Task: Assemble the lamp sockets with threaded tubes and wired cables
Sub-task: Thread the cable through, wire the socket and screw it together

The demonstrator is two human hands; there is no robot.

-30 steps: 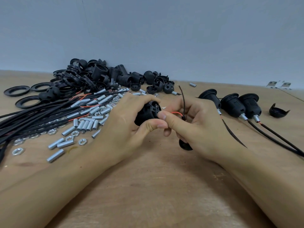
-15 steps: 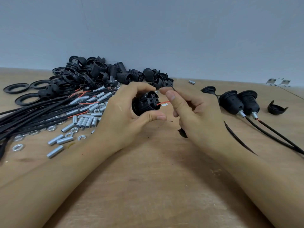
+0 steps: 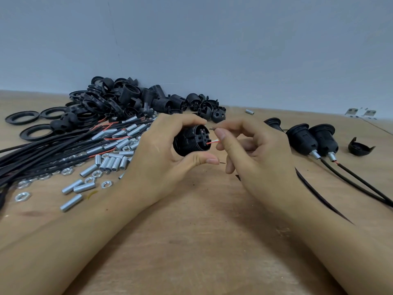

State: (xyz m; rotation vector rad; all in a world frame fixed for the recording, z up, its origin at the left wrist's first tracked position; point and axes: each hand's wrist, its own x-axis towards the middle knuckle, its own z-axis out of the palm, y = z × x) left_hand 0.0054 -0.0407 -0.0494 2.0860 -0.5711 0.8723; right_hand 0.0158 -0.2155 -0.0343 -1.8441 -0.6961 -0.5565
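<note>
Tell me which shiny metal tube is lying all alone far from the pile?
The little metal tube at the back near the wall, right of the black parts pile. The other tubes lie bunched together on the left beside the cables.

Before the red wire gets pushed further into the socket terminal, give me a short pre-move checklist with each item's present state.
1. Socket body held firm: ok; the left hand grips it round its ribbed side, terminal end facing the right hand.
2. Red wire in hand: ok; the right hand pinches it beside the terminal face.
3. Red wire tip in a terminal slot: ok, it meets the face; how deep, cannot tell.
4. Second conductor placed: not ok; a dark wire tip sticks out free above the thumb.
5. Threaded tube already on this cable: cannot tell, hidden behind the right hand.
6. Finished sockets out of the way: ok, lying to the right.
</note>
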